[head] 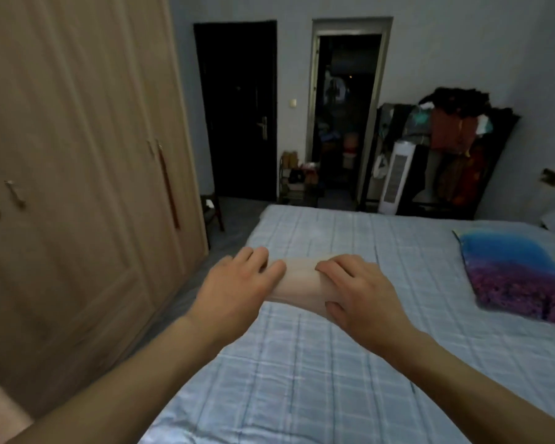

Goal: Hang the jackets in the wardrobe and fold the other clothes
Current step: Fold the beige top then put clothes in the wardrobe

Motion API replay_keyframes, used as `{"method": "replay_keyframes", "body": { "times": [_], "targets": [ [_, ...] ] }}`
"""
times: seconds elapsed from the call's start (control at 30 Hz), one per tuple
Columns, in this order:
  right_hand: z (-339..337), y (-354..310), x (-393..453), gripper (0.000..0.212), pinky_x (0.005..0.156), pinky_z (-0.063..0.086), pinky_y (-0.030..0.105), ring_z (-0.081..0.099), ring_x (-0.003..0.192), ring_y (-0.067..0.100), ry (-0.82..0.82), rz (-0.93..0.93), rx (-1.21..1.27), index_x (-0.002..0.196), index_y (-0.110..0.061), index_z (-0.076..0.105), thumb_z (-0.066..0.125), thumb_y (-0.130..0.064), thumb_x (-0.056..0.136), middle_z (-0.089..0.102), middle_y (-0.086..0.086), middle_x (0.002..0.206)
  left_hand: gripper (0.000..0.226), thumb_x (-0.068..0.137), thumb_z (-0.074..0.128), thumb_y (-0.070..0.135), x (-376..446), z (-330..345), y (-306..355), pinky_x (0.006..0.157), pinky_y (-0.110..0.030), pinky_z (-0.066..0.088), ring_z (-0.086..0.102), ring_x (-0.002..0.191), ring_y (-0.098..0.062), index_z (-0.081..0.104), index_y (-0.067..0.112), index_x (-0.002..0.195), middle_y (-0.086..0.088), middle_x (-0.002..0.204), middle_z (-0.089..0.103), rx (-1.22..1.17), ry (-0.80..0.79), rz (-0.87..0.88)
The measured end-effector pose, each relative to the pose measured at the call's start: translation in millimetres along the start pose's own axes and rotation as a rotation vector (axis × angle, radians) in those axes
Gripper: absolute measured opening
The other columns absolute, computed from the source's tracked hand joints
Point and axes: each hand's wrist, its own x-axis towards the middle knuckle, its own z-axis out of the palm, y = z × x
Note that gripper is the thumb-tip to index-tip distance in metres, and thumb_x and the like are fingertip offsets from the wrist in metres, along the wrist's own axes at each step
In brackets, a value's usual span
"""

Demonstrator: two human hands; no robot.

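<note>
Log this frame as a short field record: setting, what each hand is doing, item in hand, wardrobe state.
setting: bedroom, bed with blue checked sheet
left hand: grips left end of the pale cloth
right hand: grips its right end
cloth: small, bundled, held above the bed
wardrobe: doors closed
pillow: blue and purple, on the bed at right

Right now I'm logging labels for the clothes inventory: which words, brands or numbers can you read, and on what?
None can be read.
The pale folded cloth in both hands shows no print.
The blue-purple cushion carries a picture only.
The clothes rack is too blurred.
</note>
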Motion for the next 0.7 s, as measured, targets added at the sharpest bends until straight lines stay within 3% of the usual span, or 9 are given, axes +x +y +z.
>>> {"method": "replay_keyframes", "body": {
  "times": [0.23,0.37,0.5,0.7],
  "targets": [
    [-37,-120,50,0.055,0.076,0.050,0.037,0.059,0.093,0.024,0.048,-0.260,0.081,0.117,-0.017,0.061,0.075,-0.020,0.064,0.061,0.002,0.108,0.052,0.050,0.083,0.016,-93,-122,-71,0.048,-0.033,0.043,0.058,0.076,-0.026,0.063,0.020,0.098,-0.003,0.088,0.053,0.158,-0.059,-0.131],
    [-31,-213,81,0.057,0.071,0.052,0.042,0.059,0.090,0.029,0.087,-0.390,0.161,0.115,-0.016,0.062,0.076,-0.018,0.059,0.060,0.006,0.104,0.048,0.063,0.079,0.018,-172,-174,-117,0.053,-0.037,0.046,0.058,0.084,-0.028,0.059,0.021,0.107,-0.005,0.095,0.053,0.258,-0.107,-0.268],
    [-21,-323,99,0.058,0.070,0.049,0.038,0.059,0.089,0.028,0.103,-0.517,0.261,0.114,-0.017,0.061,0.077,-0.017,0.059,0.060,0.003,0.103,0.042,0.072,0.071,0.018,-262,-220,-163,0.058,-0.039,0.047,0.055,0.088,-0.029,0.055,0.021,0.111,-0.006,0.100,0.052,0.336,-0.156,-0.388],
    [-6,-483,110,0.057,0.073,0.050,0.039,0.058,0.092,0.026,0.111,-0.704,0.400,0.118,-0.018,0.058,0.076,-0.019,0.064,0.058,0.002,0.107,0.043,0.073,0.071,0.015,-400,-277,-224,0.057,-0.042,0.051,0.053,0.089,-0.029,0.053,0.020,0.112,-0.005,0.102,0.050,0.411,-0.207,-0.547]
  ]
}}
